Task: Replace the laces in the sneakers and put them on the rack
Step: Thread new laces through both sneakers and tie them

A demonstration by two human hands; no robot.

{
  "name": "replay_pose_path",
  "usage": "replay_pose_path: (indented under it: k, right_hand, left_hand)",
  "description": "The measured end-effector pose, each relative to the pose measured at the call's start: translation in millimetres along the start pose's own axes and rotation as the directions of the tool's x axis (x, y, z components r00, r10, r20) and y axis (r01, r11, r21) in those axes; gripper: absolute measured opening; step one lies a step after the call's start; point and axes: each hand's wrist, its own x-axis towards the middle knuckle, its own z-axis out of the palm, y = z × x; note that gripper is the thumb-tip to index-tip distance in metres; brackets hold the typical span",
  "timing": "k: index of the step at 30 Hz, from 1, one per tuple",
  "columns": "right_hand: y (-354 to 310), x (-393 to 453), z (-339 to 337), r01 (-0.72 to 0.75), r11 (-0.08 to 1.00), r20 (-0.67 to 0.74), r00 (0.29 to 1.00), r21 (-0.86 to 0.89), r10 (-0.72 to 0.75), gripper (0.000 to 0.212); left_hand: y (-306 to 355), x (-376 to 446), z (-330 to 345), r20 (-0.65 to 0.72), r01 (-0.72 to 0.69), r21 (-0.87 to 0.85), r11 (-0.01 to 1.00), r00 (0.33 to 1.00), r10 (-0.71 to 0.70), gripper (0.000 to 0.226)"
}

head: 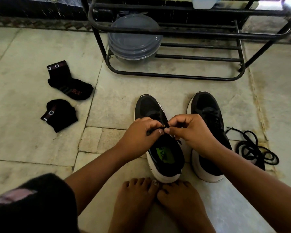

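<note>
Two black sneakers with white soles stand side by side on the stone floor, toes pointing away from me. Over the left sneaker (151,108), my left hand (141,133) and my right hand (190,130) meet, each pinching a black lace (165,126) above its tongue. The green insole label shows inside that shoe. The right sneaker (207,105) stands partly under my right wrist, with laces across its upper. A loose black lace (254,148) lies coiled on the floor to its right. The black metal rack (175,76) stands beyond the shoes.
A grey lidded plastic bowl (134,39) sits on the rack's lower left bars. Two black socks (69,83) (59,115) lie on the floor at the left. My bare feet (158,202) rest just behind the left sneaker's heel.
</note>
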Motion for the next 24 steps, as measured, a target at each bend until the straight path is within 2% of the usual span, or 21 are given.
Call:
replay_pose_path:
  k: [2,4,6,8,10,12,14,16,21,24]
  right_hand:
    - [4,-1,1,0.053,0.998,-0.012,0.999,-0.016,-0.053,0.005]
    - [6,-1,1,0.195,0.964,-0.017,0.979,-0.182,-0.201,0.010]
    - [6,0,-1,0.394,0.802,0.069,0.910,-0.450,-0.408,0.012]
    - [5,2,-4,0.510,0.603,0.185,0.835,-0.613,-0.518,0.016]
    - [4,3,-6,0.561,0.467,0.267,0.787,-0.683,-0.556,0.020]
    - [5,3,-5,0.579,0.387,0.327,0.771,-0.718,-0.547,0.016]
    - [5,2,-2,0.578,0.389,0.338,0.777,-0.717,-0.531,0.022]
    - [4,3,-1,0.564,0.438,0.321,0.796,-0.700,-0.513,0.015]
    - [-5,3,0,0.428,0.671,0.215,0.900,-0.605,-0.380,0.009]
    - [-6,2,4,0.343,0.751,0.179,0.939,-0.564,-0.294,0.010]
  left_hand:
    - [1,1,0,0.092,0.141,-0.167,0.976,0.988,-0.127,0.019]
    - [4,2,-1,0.165,0.256,-0.278,0.926,0.962,-0.217,0.025]
    - [7,3,-4,0.227,0.333,-0.369,0.868,0.938,-0.263,0.026]
    - [6,3,-4,0.242,0.329,-0.375,0.867,0.937,-0.251,0.024]
    - [3,2,0,0.189,0.269,-0.312,0.911,0.958,-0.218,0.017]
    - [0,1,4,0.104,0.226,-0.260,0.939,0.973,-0.205,0.013]
    - [-4,0,7,0.029,0.166,-0.195,0.967,0.986,-0.163,0.008]
    - [-6,-1,7,-0.009,0.098,-0.154,0.983,0.995,-0.100,0.005]
    - [-7,-3,7,-0.099,-0.032,-0.064,0.997,0.995,0.026,0.012]
    - [-6,-4,5,-0.165,-0.101,0.028,0.994,0.981,0.105,0.006]
